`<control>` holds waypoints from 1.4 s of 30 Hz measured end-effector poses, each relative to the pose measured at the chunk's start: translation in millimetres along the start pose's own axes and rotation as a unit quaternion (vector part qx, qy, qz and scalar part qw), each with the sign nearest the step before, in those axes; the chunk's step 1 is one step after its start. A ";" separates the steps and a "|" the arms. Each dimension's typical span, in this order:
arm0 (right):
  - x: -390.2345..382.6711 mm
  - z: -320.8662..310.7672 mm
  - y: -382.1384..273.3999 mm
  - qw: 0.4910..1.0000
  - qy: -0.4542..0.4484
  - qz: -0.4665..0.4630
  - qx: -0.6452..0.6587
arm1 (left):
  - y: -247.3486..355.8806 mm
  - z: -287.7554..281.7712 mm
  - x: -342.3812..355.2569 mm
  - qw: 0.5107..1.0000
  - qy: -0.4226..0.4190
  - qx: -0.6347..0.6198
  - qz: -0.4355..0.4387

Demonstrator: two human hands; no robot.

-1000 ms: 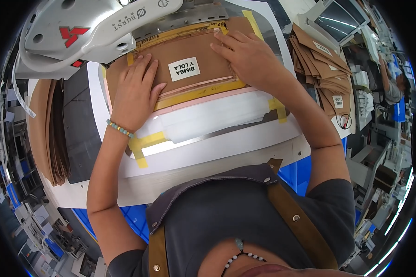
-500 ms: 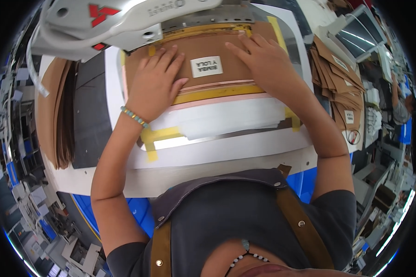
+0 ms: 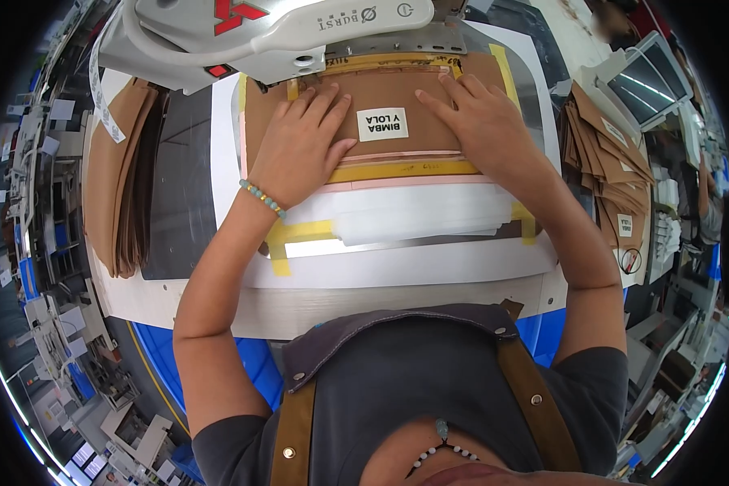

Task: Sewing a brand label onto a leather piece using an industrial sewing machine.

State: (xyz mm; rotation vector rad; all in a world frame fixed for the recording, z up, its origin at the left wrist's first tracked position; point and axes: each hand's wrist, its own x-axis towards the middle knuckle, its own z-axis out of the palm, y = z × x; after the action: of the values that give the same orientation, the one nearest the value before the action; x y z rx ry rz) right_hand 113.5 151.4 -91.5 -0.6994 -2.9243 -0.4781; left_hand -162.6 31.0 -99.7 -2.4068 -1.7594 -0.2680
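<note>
Both hands, left hand [image 3: 300, 150] and right hand [image 3: 482, 130], lie spread flat, pinching nothing, steadying the brown piece [image 3: 397, 101] under the sewing machine head [image 3: 275, 32] at the counter's [image 3: 397, 304] far edge; next it likely needs even guiding.

Workshop surroundings, overhead view
White worktable [image 3: 397, 304]; blue floor [image 3: 251, 364] beneath; monitor [image 3: 644, 77] at right; cluttered shelving [image 3: 36, 235] at left.
</note>
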 end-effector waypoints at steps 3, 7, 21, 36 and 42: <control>0.6 4.5 -0.2 1.000 0.015 -0.005 0.004 | 0.4 -0.9 -0.5 1.000 -0.006 0.002 -0.001; 5.3 4.8 -3.8 0.999 0.026 -0.008 0.018 | 0.4 -2.8 -3.5 1.000 -0.008 0.016 -0.007; 36.8 1.8 -27.9 0.998 0.037 -0.047 0.038 | 12.4 -1.1 5.0 0.999 -0.012 -0.029 0.014; 70.7 7.0 -46.8 0.988 0.102 -0.104 0.055 | -4.8 4.8 -3.5 0.995 0.019 -0.093 0.002; 58.9 0.5 -37.7 0.972 0.112 -0.131 0.158 | -12.6 5.9 -9.9 0.997 0.029 -0.069 -0.001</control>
State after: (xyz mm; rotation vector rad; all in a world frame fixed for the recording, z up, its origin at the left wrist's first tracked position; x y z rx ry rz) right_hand 43.9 144.8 -92.7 -0.2040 -2.7913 -0.0939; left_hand -177.2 26.9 -107.6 -2.4630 -1.7718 -0.4702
